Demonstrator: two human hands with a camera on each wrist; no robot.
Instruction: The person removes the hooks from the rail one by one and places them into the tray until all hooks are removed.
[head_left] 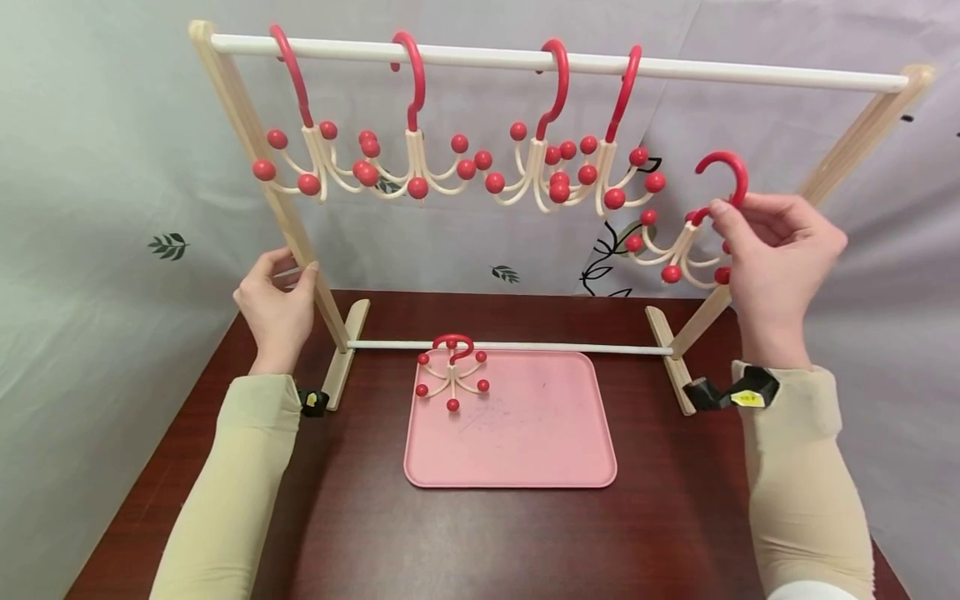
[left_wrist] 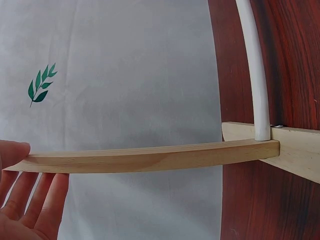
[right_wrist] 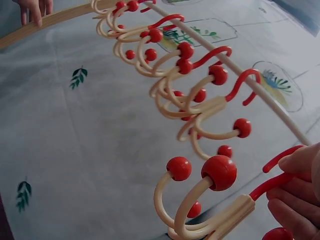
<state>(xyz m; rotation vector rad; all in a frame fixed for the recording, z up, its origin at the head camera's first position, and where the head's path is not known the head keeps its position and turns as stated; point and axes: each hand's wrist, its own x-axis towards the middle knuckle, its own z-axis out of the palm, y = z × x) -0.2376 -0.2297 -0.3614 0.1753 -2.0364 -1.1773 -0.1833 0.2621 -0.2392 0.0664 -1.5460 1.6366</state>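
Note:
My right hand (head_left: 787, 258) pinches the red hook of a hanger (head_left: 684, 240) with cream curved arms tipped in red balls. It holds this hanger below the white top rail (head_left: 787, 76) of a wooden rack, near the right end. In the right wrist view the held hanger (right_wrist: 237, 212) tilts, its hook apart from the rail; fingers cover part of the hook. My left hand (head_left: 277, 308) grips the rack's left post (head_left: 290, 223), thumb on one side and fingers on the other. Several matching hangers, including one at the far left (head_left: 313, 158), hang from the rail.
A pink tray (head_left: 525, 433) lies on the dark red-brown table (head_left: 495, 542), with another such hanger (head_left: 452, 372) at its back left. Behind it runs the rack's white lower bar (head_left: 562, 347), between two wooden feet. A pale patterned cloth (head_left: 465, 250) hangs behind.

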